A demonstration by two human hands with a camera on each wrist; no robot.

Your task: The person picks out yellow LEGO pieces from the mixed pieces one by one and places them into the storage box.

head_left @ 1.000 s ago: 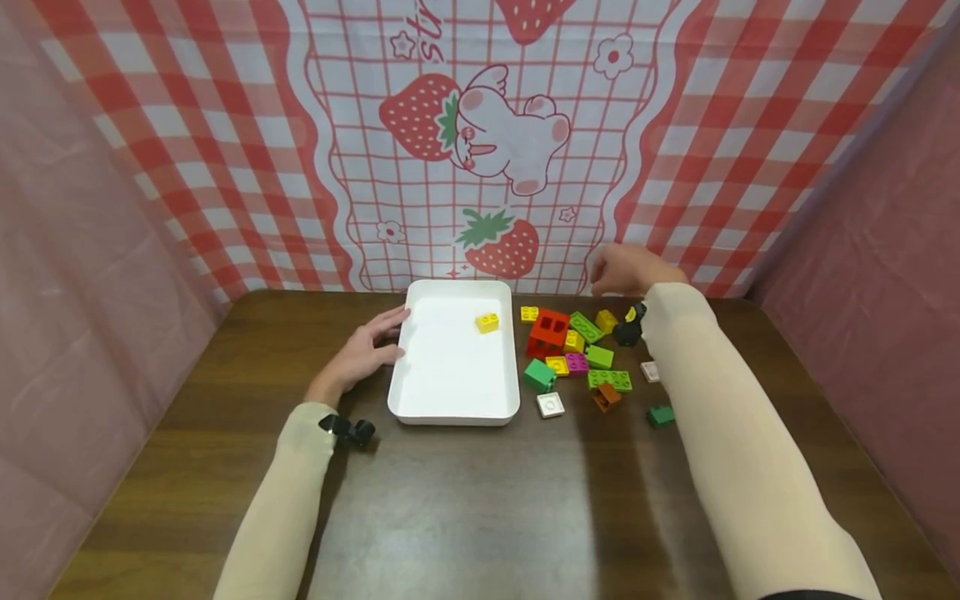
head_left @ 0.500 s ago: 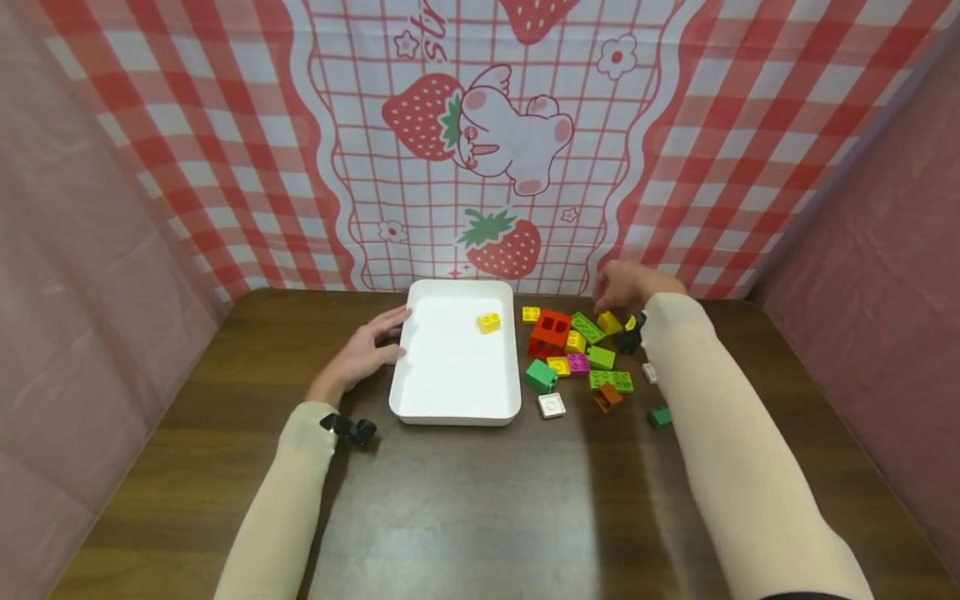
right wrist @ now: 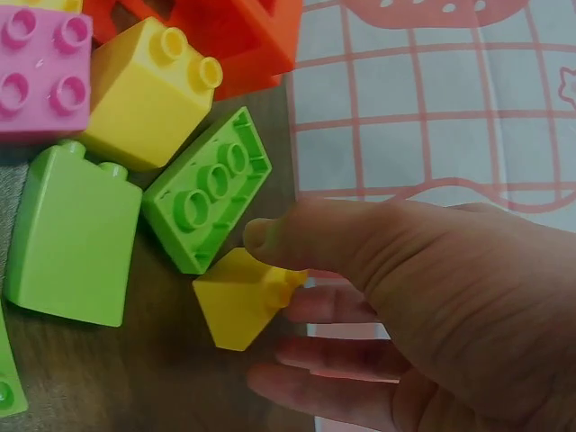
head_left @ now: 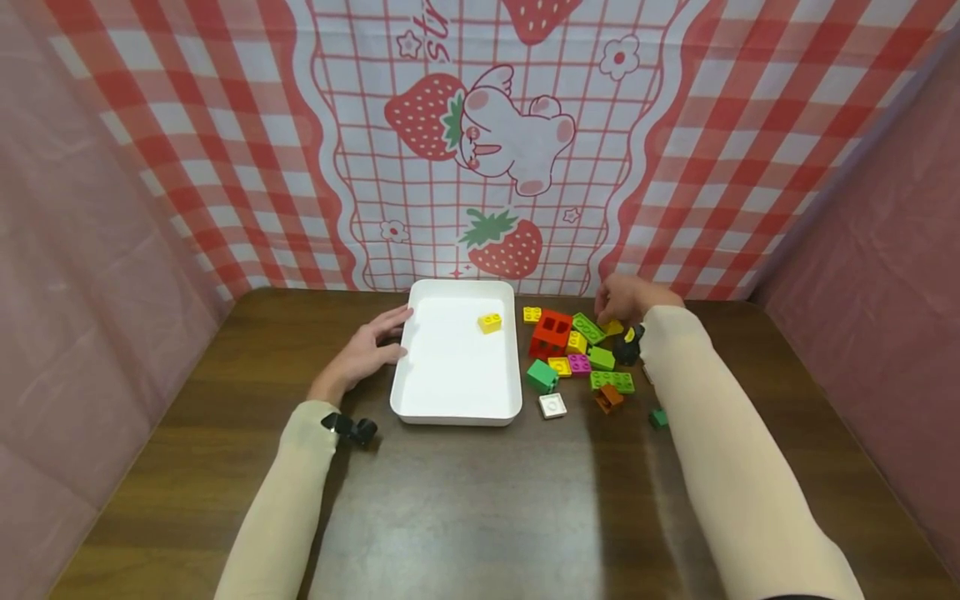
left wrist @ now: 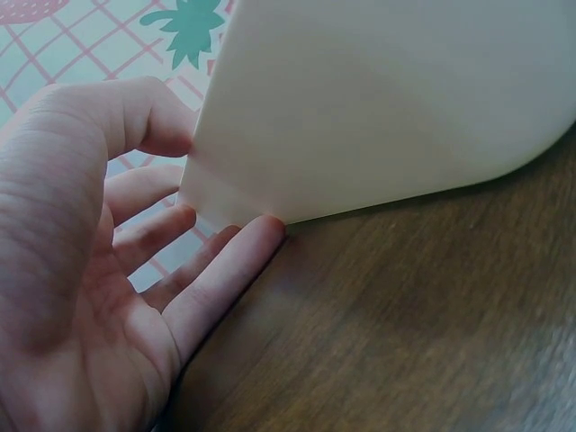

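Note:
A white tray (head_left: 456,367) stands on the table with one yellow brick (head_left: 490,323) inside, near its right wall. My left hand (head_left: 363,354) rests at the tray's left side; in the left wrist view its fingertips touch the tray's outer wall (left wrist: 360,108). At the back of a group of toy bricks is my right hand (head_left: 630,298). In the right wrist view its thumb is spread from the fingers over a small yellow brick with a sloped side (right wrist: 238,301). Whether they touch it I cannot tell. A green brick with its hollow underside showing (right wrist: 209,193) lies beside it.
Right of the tray lie a red brick (head_left: 552,333), a magenta brick (head_left: 578,364), a green brick (head_left: 543,376), a brown brick (head_left: 609,398), a white square piece (head_left: 552,406) and several others. A strawberry-print cloth (head_left: 480,167) hangs behind the table.
My right hand has come down from above the table's back edge to the small yellow brick at the back of the group. My left hand and the tray hold their places.

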